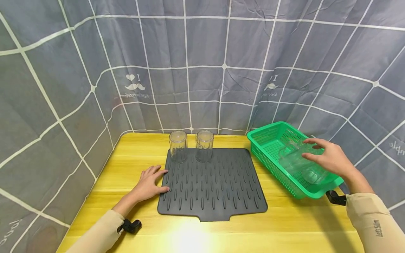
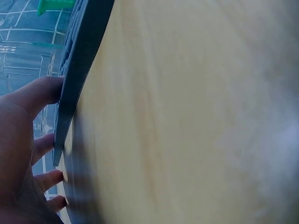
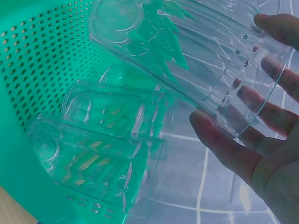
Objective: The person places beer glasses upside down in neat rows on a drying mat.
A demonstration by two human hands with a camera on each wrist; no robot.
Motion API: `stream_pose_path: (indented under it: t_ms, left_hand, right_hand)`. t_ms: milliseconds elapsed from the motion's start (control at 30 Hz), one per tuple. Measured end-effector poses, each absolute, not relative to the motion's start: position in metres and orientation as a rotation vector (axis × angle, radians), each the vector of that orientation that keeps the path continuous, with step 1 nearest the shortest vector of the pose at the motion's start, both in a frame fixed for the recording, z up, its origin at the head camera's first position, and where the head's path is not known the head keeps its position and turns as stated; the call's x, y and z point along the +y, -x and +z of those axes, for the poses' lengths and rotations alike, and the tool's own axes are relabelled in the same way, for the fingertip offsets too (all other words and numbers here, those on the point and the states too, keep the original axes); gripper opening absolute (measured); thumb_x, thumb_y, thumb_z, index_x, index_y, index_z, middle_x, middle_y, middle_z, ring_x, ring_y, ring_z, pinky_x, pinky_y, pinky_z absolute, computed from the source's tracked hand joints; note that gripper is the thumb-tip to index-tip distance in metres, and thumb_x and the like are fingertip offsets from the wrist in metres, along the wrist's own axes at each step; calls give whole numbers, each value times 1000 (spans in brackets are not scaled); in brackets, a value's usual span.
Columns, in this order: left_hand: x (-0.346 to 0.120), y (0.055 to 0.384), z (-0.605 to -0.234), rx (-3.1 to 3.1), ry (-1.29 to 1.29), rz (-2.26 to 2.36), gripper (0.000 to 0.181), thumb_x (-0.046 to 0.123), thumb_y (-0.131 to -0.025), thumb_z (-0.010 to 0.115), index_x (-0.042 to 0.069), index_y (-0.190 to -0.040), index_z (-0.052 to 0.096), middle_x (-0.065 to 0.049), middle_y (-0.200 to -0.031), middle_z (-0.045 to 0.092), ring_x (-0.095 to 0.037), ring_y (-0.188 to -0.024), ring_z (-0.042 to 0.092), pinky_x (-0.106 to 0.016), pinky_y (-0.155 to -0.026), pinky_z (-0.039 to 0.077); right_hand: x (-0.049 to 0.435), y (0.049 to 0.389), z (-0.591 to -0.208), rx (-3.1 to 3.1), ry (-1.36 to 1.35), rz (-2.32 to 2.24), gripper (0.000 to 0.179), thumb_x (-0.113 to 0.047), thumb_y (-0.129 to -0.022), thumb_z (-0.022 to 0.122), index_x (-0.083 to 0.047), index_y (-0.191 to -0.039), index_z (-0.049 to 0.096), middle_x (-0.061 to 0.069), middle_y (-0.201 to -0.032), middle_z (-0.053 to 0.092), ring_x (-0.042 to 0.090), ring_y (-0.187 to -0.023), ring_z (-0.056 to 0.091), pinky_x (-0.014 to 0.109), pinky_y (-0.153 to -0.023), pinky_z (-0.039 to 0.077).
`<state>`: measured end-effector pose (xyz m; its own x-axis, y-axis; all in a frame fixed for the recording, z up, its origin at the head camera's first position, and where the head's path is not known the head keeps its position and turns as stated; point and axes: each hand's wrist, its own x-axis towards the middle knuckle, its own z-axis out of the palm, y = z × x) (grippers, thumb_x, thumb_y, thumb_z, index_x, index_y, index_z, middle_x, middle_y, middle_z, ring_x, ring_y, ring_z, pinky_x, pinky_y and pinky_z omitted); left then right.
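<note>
My right hand point(image 1: 330, 158) is over the green basket point(image 1: 272, 166), gripping a clear drinking glass point(image 3: 205, 74) near its open rim, with thumb and fingers around it. The held glass tilts with its base toward the basket wall. Below it, more clear glasses point(image 3: 93, 161) lie on their sides in the basket. My left hand point(image 1: 148, 184) rests at the left edge of the dark grey drying mat point(image 1: 215, 182), thumb and a fingertip touching the edge, fingers spread. Two glasses, one on the left point(image 1: 178, 147) and one beside it point(image 1: 204, 147), stand upside down on the mat's back left.
The mat lies on a yellow wooden table point(image 1: 139, 147), its spout-like lip toward the front. The basket stands at the mat's right, angled. A grey curtain point(image 1: 205, 84) with white grid lines encloses the table's back and sides.
</note>
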<state>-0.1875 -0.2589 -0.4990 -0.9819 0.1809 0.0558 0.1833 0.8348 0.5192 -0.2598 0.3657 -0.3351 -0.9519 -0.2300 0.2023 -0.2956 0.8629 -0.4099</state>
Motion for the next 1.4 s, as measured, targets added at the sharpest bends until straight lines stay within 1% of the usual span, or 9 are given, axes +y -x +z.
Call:
stream_pose_path:
  t_ms: [100,367,467,600,700,833,1100,1233,1400]
  left_hand:
    - [-259,187,-499,-2998,300,-847,76,46,-83,79,11,-146,54,-25,-158,35,-52,-148,19,-74,-114,7]
    - [-259,187,-497,-3012,294,-845,79,46,-82,80,10,-146,53,-26,-158,34,-52,-148,19,-74,-115,6]
    - [-259,187,-496,-3016,293,-844,79,46,-81,80,10,-147,53,-26,-158,34,-52,-148,19,-74,-115,6]
    - [-258,187,-496,-3016,293,-834,79,46,-81,80,10,-147,53,-26,-158,34,-52,-148,19,-74,-115,6]
    - [-258,187,-496,-3021,290,-826,79,46,-81,80,11,-147,52,-25,-158,34,-52,-148,19,-74,-115,6]
    - [-258,186,-496,-3029,289,-827,80,46,-81,80,11,-147,52,-25,-158,34,-52,-148,18,-74,-115,6]
    - [-258,188,-494,-3026,297,-819,79,45,-81,80,10,-147,52,-25,-157,35,-52,-148,20,-75,-115,7]
    - [-257,187,-494,-3026,301,-820,79,45,-81,80,10,-147,52,-25,-157,35,-52,-148,20,-75,-115,8]
    - [-257,186,-496,-3022,301,-821,79,45,-82,80,10,-147,52,-25,-157,36,-52,-148,20,-75,-115,8]
  right_hand:
    - [365,261,-333,-2873,-395,711,55,-38,-91,75,-12,-136,59,32,-129,60,48,-117,55,59,-82,44]
    - [364,264,-330,-2873,-356,799,58,-42,-93,71,-13,-141,55,29,-134,58,46,-123,53,51,-80,46]
    - [362,265,-328,-2856,-337,834,57,-44,-94,69,-14,-141,55,22,-137,58,41,-123,52,49,-81,47]
    - [361,267,-328,-2835,-295,893,58,-47,-94,68,-18,-142,54,13,-137,56,22,-119,51,30,-80,47]
    - [361,270,-329,-2821,-289,975,59,-46,-95,68,-18,-144,53,15,-139,54,3,-112,48,17,-74,46]
    - [361,274,-331,-2786,-288,1110,57,-41,-97,67,-18,-146,50,17,-142,50,-12,-106,45,13,-72,50]
    - [354,281,-336,-2583,-325,1413,45,-21,-97,69,-17,-140,56,-14,-125,55,-6,-105,58,19,-72,58]
    - [348,283,-338,-2526,-332,1549,48,-15,-97,68,-13,-143,54,-15,-124,53,-6,-101,61,19,-72,58]
    - [342,284,-342,-2458,-273,1765,47,-16,-98,66,-17,-143,53,-14,-125,52,-5,-99,61,19,-73,57]
